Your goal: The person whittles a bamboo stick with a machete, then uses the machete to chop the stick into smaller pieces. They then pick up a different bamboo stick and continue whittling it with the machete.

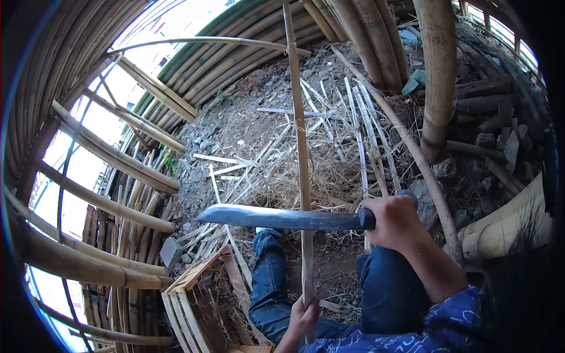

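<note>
My right hand (395,222) is wrapped around the dark handle of a machete (282,219), held level at knee height. The long steel blade points left and crosses a long, narrow bamboo strip (299,126). Near my lap, my left hand (303,316) grips the lower end of that strip, which stands away from me and runs up to the top of the view. The blade lies over the strip a little above my left hand. Below are my legs in blue jeans (269,276).
Pale shavings (271,176) and split strips (362,135) litter the gravel ground. A wooden crate (191,317) stands at lower left. Bamboo poles (112,209) lean and stack on the left; upright bamboo posts (438,76) and a long thin pole (406,138) are on the right, beside rubble (500,141).
</note>
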Demonstrator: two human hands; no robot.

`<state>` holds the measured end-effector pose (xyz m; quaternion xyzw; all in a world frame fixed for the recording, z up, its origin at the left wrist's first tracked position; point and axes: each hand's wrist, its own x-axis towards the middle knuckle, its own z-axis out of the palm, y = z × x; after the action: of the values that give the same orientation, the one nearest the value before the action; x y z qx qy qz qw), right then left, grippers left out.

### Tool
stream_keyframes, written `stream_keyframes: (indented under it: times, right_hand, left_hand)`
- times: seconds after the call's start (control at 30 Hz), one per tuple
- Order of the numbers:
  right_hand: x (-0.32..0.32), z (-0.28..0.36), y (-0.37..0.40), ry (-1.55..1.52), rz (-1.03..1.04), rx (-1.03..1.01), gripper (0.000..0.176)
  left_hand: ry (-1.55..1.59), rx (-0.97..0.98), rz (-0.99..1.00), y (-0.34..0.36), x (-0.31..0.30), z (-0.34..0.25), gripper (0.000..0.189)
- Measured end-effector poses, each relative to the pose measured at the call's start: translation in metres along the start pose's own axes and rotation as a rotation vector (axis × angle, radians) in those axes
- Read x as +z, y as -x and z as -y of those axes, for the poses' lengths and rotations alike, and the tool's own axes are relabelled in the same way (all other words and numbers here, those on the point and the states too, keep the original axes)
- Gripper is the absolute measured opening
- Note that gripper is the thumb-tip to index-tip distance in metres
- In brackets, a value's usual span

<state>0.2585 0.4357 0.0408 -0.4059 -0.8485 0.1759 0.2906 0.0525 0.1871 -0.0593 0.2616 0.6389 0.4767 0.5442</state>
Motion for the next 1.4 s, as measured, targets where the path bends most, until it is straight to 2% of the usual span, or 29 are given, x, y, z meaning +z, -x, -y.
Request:
stream_keyframes:
  times: [0.07, 0.17, 0.2, 0.3, 0.37, 0.53, 0.7, 0.8, 0.87, 0.93, 1.1, 1.2, 1.23, 1.3, 1.33, 1.4]
  right_hand:
    - [-0.004, -0.007, 0.001, 0.05, 0.03, 0.038, 0.021]
    - [-0.009, -0.017, 0.002, 0.148, -0.003, 0.022, 0.026]
    - [-0.012, -0.017, 0.002, 0.163, 0.001, 0.019, 0.026]
    - [-0.017, -0.015, 0.005, 0.188, 0.003, 0.06, 0.03]
    - [-0.015, -0.016, 0.006, 0.234, -0.055, -0.035, 0.037]
    - [-0.017, -0.011, 0.008, 0.275, -0.12, -0.091, 0.043]
    - [-0.021, -0.008, 0.009, 0.298, -0.115, -0.111, 0.042]
    - [-0.02, -0.013, 0.009, 0.285, -0.177, -0.1, 0.034]
    - [-0.016, -0.028, 0.009, 0.233, -0.248, 0.137, 0.026]
    - [-0.017, -0.038, 0.012, 0.255, -0.272, 0.253, 0.024]
    - [-0.028, -0.026, 0.013, 0.357, -0.372, 0.109, 0.03]
    - [-0.026, -0.024, 0.014, 0.354, -0.328, 0.082, 0.033]
    - [-0.026, -0.024, 0.013, 0.356, -0.319, 0.087, 0.037]
    - [-0.026, -0.024, 0.014, 0.36, -0.292, 0.094, 0.038]
    - [-0.026, -0.024, 0.014, 0.365, -0.275, 0.098, 0.038]
    - [-0.029, -0.022, 0.013, 0.375, -0.268, 0.077, 0.037]
  left_hand:
    - [-0.046, 0.011, 0.002, 0.009, -0.011, 0.005, 0.005]
    - [-0.3, 0.228, -0.01, 0.017, -0.023, 0.011, 0.003]
    - [-0.285, 0.231, -0.004, 0.019, -0.028, 0.01, 0.003]
    - [-0.547, 0.266, -0.08, 0.031, -0.042, 0.011, 0.003]
    - [-0.602, 0.278, -0.082, 0.033, -0.053, 0.013, 0.003]
    - [-0.711, 0.407, -0.155, 0.032, -0.058, 0.009, 0.008]
    - [-0.777, 0.394, -0.16, 0.039, -0.069, 0.006, 0.009]
    - [-0.81, 0.381, -0.153, 0.058, -0.079, 0.01, 0.007]
    - [-0.826, 0.385, -0.138, 0.069, -0.085, 0.014, 0.007]
    - [-0.9, 0.433, -0.165, 0.085, -0.086, 0.016, 0.007]
    - [-0.967, 0.271, -0.156, 0.11, -0.143, 0.06, 0.009]
    - [-0.842, 0.339, -0.07, 0.109, -0.165, 0.053, 0.014]
    - [-0.892, 0.433, -0.055, 0.106, -0.176, 0.061, 0.011]
    - [-0.893, 0.356, -0.077, 0.097, -0.163, 0.04, 0.004]
    - [-0.894, 0.288, -0.1, 0.094, -0.158, 0.033, 0.014]
    - [-0.909, 0.333, -0.099, 0.089, -0.161, 0.039, 0.017]
